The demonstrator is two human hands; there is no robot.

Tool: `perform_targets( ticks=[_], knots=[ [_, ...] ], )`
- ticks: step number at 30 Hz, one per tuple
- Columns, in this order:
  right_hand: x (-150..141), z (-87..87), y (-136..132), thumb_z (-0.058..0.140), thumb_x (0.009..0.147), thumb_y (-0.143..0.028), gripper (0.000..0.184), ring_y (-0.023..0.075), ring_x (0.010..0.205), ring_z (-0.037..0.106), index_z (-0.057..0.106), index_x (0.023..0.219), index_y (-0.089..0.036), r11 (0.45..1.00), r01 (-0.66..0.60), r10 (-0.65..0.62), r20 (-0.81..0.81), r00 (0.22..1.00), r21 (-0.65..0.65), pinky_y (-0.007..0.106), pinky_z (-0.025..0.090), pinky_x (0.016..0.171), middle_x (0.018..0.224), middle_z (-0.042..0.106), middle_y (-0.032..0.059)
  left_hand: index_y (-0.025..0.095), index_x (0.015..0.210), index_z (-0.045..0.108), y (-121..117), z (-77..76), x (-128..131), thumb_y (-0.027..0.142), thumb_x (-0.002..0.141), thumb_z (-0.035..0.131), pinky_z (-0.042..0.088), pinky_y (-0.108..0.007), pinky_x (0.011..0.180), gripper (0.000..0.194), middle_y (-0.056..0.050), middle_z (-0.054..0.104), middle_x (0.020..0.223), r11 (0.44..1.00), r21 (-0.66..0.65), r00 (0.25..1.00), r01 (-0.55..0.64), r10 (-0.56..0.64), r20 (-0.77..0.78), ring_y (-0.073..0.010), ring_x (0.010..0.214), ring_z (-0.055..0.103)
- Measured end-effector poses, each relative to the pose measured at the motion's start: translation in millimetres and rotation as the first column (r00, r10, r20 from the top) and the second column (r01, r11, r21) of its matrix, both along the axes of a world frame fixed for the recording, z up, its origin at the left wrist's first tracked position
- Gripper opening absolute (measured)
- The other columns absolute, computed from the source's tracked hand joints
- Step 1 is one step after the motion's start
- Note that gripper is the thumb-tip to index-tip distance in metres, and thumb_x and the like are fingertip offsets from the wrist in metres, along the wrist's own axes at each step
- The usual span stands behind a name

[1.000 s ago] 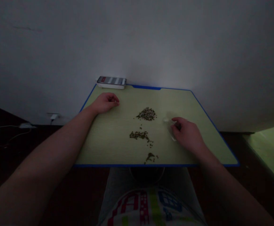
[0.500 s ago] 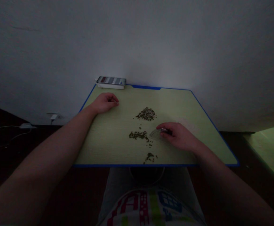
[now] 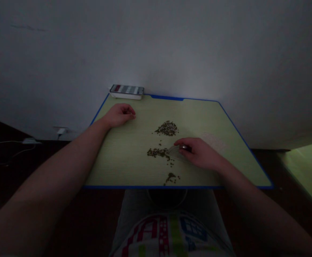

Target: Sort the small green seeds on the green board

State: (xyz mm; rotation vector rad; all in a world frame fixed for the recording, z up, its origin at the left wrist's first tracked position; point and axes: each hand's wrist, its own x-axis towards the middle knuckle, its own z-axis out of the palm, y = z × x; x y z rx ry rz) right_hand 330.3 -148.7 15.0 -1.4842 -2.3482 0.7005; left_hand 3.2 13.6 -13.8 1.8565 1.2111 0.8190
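Clamped in the right hand (image 3: 199, 151), a clear curved tool (image 3: 175, 153) lies at three o'clock of the middle seeds (image 3: 157, 152); presumably light, stiff and slippery, best pinched at the edge opposite them.

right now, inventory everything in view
Table: 1, yellowish, blue edges, centre
Seed piles: 3, brownish, down table's middle
Speckled patch: 1, whitish, table right
Clear tool: 1, transparent, by middle pile
Box: 1, white, table's far left
Phone: 1, dark, on box
Wall: 1, grey, behind table
Plug: 1, white, wall left
Cables: several, white, far left
Round container: 1, dark, below table
Surface: 1, greenish, right edge
Shirt: 1, multicoloured, bottom
Trousers: 1, grey, bottom
Left hand: 1, bare, table left
Right hand: 1, bare, holding clear tool
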Motion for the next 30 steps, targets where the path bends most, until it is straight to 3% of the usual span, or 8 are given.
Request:
perform_targets(
  ticks=[4,13,22,30],
  knots=[
    [-0.1,-0.7,1.0,0.055,0.086,-0.014,0.031,0.0184,0.075,0.068,0.071,0.112,-0.017,0.999,-0.006,0.005,-0.018,1.000,-0.049,0.030,0.050,0.069,0.093,0.077,0.0063,0.015,0.075,0.064,-0.4,0.3,-0.7,0.033,0.064,0.072,0.032,-0.022,0.050,0.022,0.005,0.049,0.053,1.000,0.015,1.000,-0.002,0.002,-0.012,-0.0084,0.050,0.043],
    [4.3,-1.4,-5.0,0.055,0.086,-0.014,0.031,0.0202,0.084,0.070,0.071,0.112,-0.017,0.994,-0.084,0.081,-0.061,0.995,-0.062,0.032,0.052,0.077,0.100,0.076,0.0077,0.015,0.076,0.065,3.4,-3.3,-2.4,0.031,0.066,0.071,0.033,-0.023,0.052,0.020,0.004,0.050,0.056,1.000,0.018,0.999,0.001,0.000,-0.033,-0.0089,0.052,0.044],
    [3.6,-3.1,-2.4,0.055,0.085,-0.015,0.030,0.0197,0.083,0.069,0.071,0.111,-0.018,0.999,-0.023,0.020,-0.082,0.996,-0.046,0.032,0.052,0.075,0.098,0.076,0.0070,0.015,0.076,0.066,2.9,-2.9,-2.4,0.031,0.065,0.071,0.032,-0.023,0.051,0.020,0.004,0.049,0.056,1.000,0.025,1.000,0.007,-0.007,-0.027,-0.0093,0.052,0.044],
    [-1.7,0.7,-3.9,0.055,0.085,-0.013,0.031,0.0195,0.081,0.070,0.071,0.112,-0.016,0.993,-0.082,0.076,-0.068,0.995,-0.084,0.031,0.052,0.074,0.098,0.076,0.0080,0.016,0.074,0.066,4.3,-4.1,-2.4,0.032,0.063,0.071,0.032,-0.022,0.048,0.019,0.004,0.051,0.053,0.999,0.051,1.000,0.004,-0.003,-0.021,-0.0087,0.050,0.043]
  ],
)
